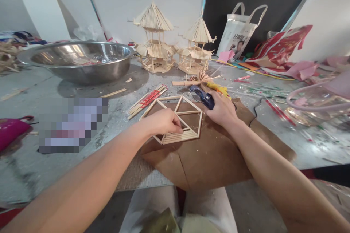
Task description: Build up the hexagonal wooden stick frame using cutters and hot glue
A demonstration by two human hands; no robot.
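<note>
A hexagonal frame of thin wooden sticks (200, 125), with spokes meeting in the middle, lies on brown cardboard (210, 164). Several sticks fill part of its near section. My left hand (165, 121) reaches over the frame, fingers closed and tips down at a thin stick (187, 129) by that filled part; the fingers partly hide it. To the right of the frame, my right hand (222, 111) closes around the handle of a dark blue hand tool (203, 96). Just beyond its fingers lies a yellow tool (218, 88), partly covered.
Red-banded stick bundles (149, 99) lie left of the frame. Behind stand two stick pagodas (158, 56) (195, 52) and a steel basin (90, 69). A blurred-out object (72, 125) is at left. A black cord (255, 111), a clear pink-rimmed container (322, 98) and scraps lie right.
</note>
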